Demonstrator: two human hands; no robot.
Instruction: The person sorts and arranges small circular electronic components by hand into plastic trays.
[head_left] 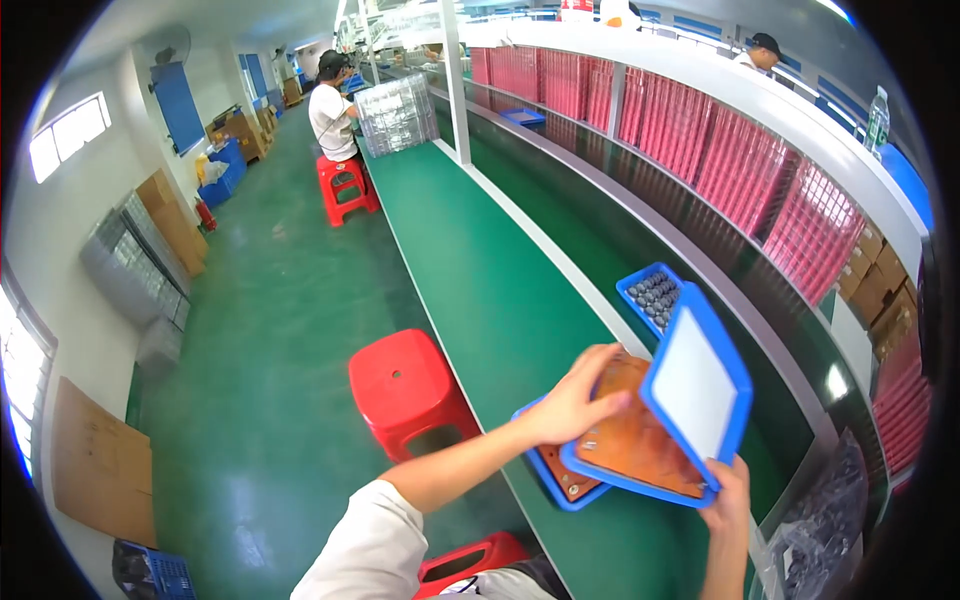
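Note:
My left hand (575, 400) grips the far left end of a shallow blue tray, its thumb lying over the orange-brown sheet (640, 440) inside. At the tray's near right corner, my right hand (730, 495) is closed on the blue rim; its fingers are partly hidden. A second blue tray with a white base (695, 375) stands steeply tilted over the right side of the first, touching or close to my right hand. Beneath them, another blue tray (572, 500) with a reddish-brown board rests on the green bench. Beyond, a blue tray of dark round parts (655, 297) sits on the conveyor.
The green bench top (480, 250) runs away from me beside the conveyor, divided by a pale rail (560, 265). Red stools (405, 380) stand at left. Clear plastic bags (825, 520) lie at right. A seated person (333, 110) works farther along, near stacked clear trays (397, 115).

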